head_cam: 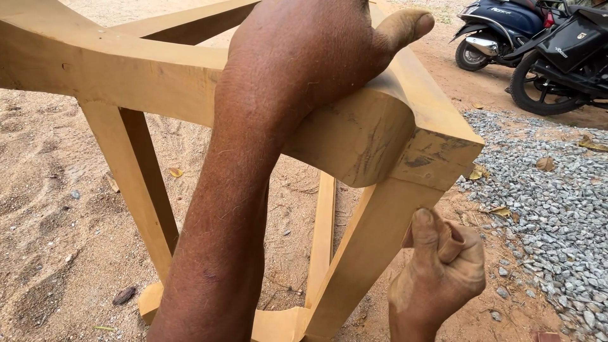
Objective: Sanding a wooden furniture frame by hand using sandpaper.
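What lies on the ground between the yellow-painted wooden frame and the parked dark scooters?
In the head view, between the yellow-painted wooden frame and the dark scooters lie grey gravel, reddish dirt, and dry leaves.

Outdoors in daylight, sandy ground [57, 209] spreads under scattered dry leaves [175, 171]. A bed of grey gravel [551, 209] lies to the right, with two parked scooters [538, 44] beyond it.

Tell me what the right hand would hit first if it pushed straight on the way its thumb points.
The right hand has its thumb tip already at the yellow wooden frame's slanted leg, so it would likely press into that leg first; exact contact is unclear.
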